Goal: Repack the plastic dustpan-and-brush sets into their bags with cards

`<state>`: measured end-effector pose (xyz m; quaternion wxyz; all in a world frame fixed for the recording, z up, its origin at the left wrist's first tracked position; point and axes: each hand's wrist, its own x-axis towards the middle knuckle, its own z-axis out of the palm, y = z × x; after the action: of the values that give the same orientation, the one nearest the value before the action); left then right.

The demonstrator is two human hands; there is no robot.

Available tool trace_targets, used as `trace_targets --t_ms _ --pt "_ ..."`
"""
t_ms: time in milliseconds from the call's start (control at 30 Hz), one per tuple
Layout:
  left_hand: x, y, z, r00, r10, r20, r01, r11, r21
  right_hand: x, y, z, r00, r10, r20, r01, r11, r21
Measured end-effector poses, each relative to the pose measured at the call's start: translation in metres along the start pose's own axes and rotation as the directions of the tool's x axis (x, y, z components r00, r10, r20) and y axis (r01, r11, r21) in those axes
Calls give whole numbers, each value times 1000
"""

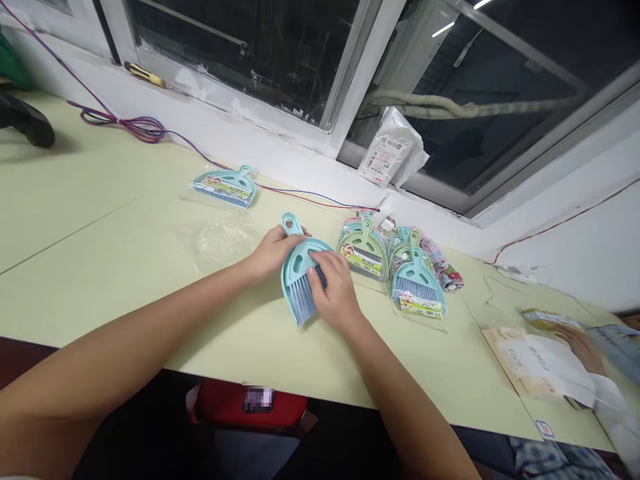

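Pale table (150, 250) here, left hand (273, 255) is gripping a dustpan set (299, 273), probably steadying it while the right hand (338, 288) is grasping its brush (302, 300)

In fingers (329, 265): brush set (300, 261) pale turquoise, bristles (303, 300) grey-blue. Right of fingers: wrapped dustpan (367, 237) light green, label (359, 258) yellow-green with red. Below fingers: tabletop (235, 340) pale yellow.

Bare forearms (195, 310), black clothing (345, 447).
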<state>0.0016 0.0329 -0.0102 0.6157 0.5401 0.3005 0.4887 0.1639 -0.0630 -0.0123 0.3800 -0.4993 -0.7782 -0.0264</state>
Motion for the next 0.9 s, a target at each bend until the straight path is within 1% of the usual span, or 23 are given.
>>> trace_targets --t_ms 200,267,333,467,600,700,800,900 --pt "-16 -4 19 991 98 92 -94 995 -40 2 -4 -2 984 127 -124 -132 991 -31" --pt "-19 -3 22 985 119 129 -113 992 -53 3 -5 -3 974 161 -161 -171 984 -46" --pt "-19 -4 22 974 143 174 -139 990 -37 4 -6 -4 965 201 -171 -213 975 -57" --pt "-16 -8 19 954 169 248 -179 984 20 4 -5 -5 950 279 -140 -289 956 -54" --pt "-13 -12 17 949 158 272 -179 982 54 6 -2 -7 938 333 -95 -335 942 -1" --pt "-13 -13 18 954 127 274 -150 986 67 7 1 -9 917 397 -25 -395 916 73" --pt "-14 -12 18 960 70 271 -97 992 85 8 4 -10 889 455 54 -458 877 145" --pt "-14 -10 18 959 40 279 -68 993 92 10 6 -11 878 471 82 -478 859 185"
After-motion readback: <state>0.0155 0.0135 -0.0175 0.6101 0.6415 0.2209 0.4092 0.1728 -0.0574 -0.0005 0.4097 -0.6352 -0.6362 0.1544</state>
